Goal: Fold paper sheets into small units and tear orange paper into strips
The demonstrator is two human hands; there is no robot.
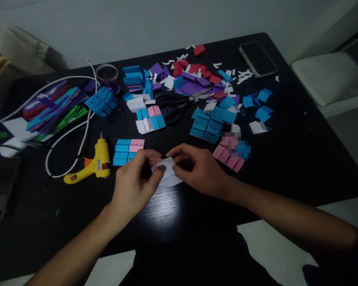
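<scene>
A small white piece of paper, which looks folded, is held between both hands near the table's front edge. My left hand pinches its left side with thumb and fingers. On its right side, my right hand grips it the same way. Just behind my left hand lies a blue-and-pink panel of folded paper squares. A pink panel, partly blurred out, is beyond my right hand. To the left rests a yellow glue gun on its side.
Black-handled scissors lie among purple, red and white paper scraps. Blue panels sit behind my right hand. A white cable loops by colored strips at left. A phone is at the back right.
</scene>
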